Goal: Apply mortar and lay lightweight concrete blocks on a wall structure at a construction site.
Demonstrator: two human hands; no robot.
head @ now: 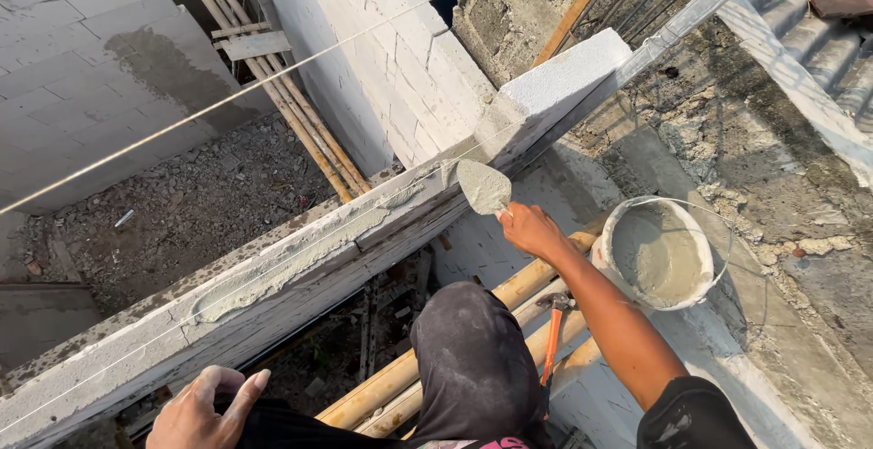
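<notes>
My right hand (530,229) grips a trowel (483,185) loaded with grey mortar, its blade held at the top of a white block wall (136,344), next to a white block (559,81) set on the course. A strip of wet mortar (291,263) lies spread along the wall top. My left hand (205,410) rests low at the near side of the wall, fingers loosely apart, holding nothing. A taut guide string (227,97) runs diagonally above the wall.
A white bucket of mortar (659,254) stands to the right on a concrete ledge. An orange-handled hammer (552,326) lies on bamboo poles (455,358) under my knee. More poles (291,108) lean against the far wall over rubble ground (182,213) below.
</notes>
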